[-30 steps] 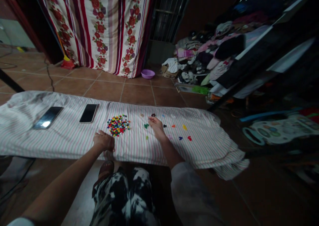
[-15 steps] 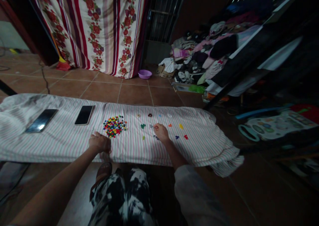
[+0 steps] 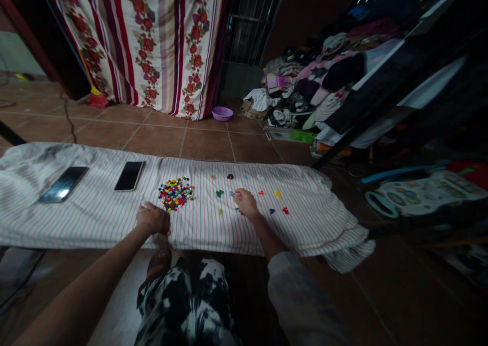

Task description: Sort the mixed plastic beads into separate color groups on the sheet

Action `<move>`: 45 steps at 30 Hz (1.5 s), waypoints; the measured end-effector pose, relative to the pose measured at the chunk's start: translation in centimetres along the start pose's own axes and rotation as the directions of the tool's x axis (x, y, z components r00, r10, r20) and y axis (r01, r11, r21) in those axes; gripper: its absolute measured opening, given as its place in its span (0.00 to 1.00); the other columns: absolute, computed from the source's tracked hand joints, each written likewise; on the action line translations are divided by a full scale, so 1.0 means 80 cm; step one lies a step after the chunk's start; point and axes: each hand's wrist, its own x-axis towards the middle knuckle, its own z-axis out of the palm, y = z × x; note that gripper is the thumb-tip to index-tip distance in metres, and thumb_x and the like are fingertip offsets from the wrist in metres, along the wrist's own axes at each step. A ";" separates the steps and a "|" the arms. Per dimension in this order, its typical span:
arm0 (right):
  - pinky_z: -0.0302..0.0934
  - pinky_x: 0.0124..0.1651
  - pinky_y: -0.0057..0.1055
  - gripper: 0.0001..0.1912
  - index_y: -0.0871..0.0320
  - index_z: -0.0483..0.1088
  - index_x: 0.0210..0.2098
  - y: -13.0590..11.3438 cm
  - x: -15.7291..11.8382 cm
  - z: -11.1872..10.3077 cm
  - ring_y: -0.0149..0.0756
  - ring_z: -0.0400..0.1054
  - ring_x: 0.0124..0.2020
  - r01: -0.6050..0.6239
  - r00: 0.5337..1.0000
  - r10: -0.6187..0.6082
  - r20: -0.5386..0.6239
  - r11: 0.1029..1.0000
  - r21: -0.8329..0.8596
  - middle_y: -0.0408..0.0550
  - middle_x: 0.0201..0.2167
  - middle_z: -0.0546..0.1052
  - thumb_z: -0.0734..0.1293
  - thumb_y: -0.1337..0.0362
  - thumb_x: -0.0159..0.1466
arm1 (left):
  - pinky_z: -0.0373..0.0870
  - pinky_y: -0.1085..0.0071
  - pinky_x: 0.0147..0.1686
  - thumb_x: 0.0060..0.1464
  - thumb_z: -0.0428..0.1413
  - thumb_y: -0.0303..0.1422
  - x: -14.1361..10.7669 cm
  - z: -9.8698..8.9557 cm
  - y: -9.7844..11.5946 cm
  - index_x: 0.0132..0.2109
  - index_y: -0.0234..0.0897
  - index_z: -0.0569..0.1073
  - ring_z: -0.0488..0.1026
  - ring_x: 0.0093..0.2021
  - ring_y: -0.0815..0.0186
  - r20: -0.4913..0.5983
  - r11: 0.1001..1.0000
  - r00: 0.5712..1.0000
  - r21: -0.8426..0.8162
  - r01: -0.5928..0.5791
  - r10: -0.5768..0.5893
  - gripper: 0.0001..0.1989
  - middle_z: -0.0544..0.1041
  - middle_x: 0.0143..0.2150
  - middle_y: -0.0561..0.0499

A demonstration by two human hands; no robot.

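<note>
My right hand (image 3: 246, 202) is closed in a pinch just above the striped cloth, beside a small grey cluster of pieces (image 3: 232, 194). Whatever its fingertips hold is too small to make out. Curled on the cloth near its front edge, my left hand (image 3: 153, 219) has its fingers bent under, so their contents are hidden. Between and beyond the hands lies a mixed pile of small coloured pieces (image 3: 176, 194). Around my right hand sit little groups sorted by colour: green (image 3: 219, 194), brown (image 3: 230, 176), orange (image 3: 261, 193), yellow (image 3: 278, 194), purple (image 3: 272, 211) and red (image 3: 285, 210).
The striped cloth (image 3: 114, 216) covers a long low surface. Two phones lie on it at the left, a dark phone (image 3: 64, 184) and a light-edged phone (image 3: 130, 176). On the tiled floor beyond are a purple basin (image 3: 222, 113) and a heap of clothes (image 3: 305, 81).
My right hand stays at the grey cluster, its fingers shifted very slightly. My left hand has not visibly moved, and the pile and groups look the same.
</note>
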 end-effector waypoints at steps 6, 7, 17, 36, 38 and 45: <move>0.62 0.44 0.28 0.16 0.61 0.73 0.41 -0.004 0.005 0.006 0.33 0.69 0.38 0.049 0.999 -0.049 0.003 0.999 0.011 0.51 0.37 0.75 0.63 0.75 0.54 | 0.64 0.56 0.48 0.36 0.63 0.47 -0.001 -0.003 0.003 0.59 0.24 0.66 0.59 0.61 0.34 0.025 0.998 0.999 0.047 0.029 -0.030 0.45 0.54 0.64 0.18; 0.62 0.44 0.28 0.16 0.61 0.73 0.41 -0.004 0.006 0.007 0.33 0.69 0.38 0.052 0.999 -0.052 0.007 0.999 0.007 0.51 0.37 0.75 0.64 0.75 0.54 | 0.65 0.56 0.47 0.36 0.63 0.47 -0.001 -0.003 0.004 0.59 0.24 0.66 0.59 0.61 0.34 0.026 0.998 0.999 0.047 0.034 -0.035 0.46 0.54 0.64 0.18; 0.62 0.45 0.31 0.15 0.58 0.74 0.40 -0.003 0.006 -0.003 0.34 0.68 0.35 0.093 0.995 -0.093 -0.047 0.996 0.005 0.49 0.35 0.74 0.64 0.72 0.53 | 0.66 0.53 0.45 0.34 0.64 0.48 0.000 -0.008 0.005 0.61 0.28 0.65 0.57 0.62 0.31 0.062 0.998 0.997 0.043 0.044 -0.047 0.47 0.55 0.65 0.20; 0.59 0.46 0.29 0.12 0.54 0.77 0.39 -0.143 0.009 0.072 0.34 0.66 0.38 0.339 0.912 -0.365 0.186 0.928 0.155 0.48 0.36 0.74 0.62 0.70 0.62 | 0.67 0.52 0.43 0.35 0.64 0.51 0.002 -0.003 0.003 0.64 0.24 0.60 0.54 0.62 0.28 0.034 0.999 0.999 0.039 0.037 -0.038 0.53 0.48 0.65 0.17; 0.59 0.46 0.29 0.12 0.55 0.77 0.39 -0.151 0.013 0.076 0.34 0.66 0.37 0.342 0.908 -0.364 0.205 0.930 0.138 0.48 0.35 0.74 0.62 0.69 0.62 | 0.66 0.52 0.44 0.33 0.64 0.51 0.006 0.002 0.003 0.64 0.24 0.59 0.54 0.62 0.28 0.028 0.999 0.999 0.036 0.038 -0.039 0.54 0.48 0.66 0.17; 0.59 0.44 0.28 0.13 0.54 0.77 0.41 -0.158 0.015 0.083 0.34 0.67 0.36 0.356 0.905 -0.360 0.225 0.932 0.062 0.49 0.36 0.73 0.62 0.68 0.63 | 0.66 0.54 0.44 0.32 0.65 0.52 0.009 0.004 0.002 0.64 0.24 0.58 0.52 0.63 0.28 0.024 0.998 0.998 0.029 0.050 -0.051 0.56 0.47 0.66 0.18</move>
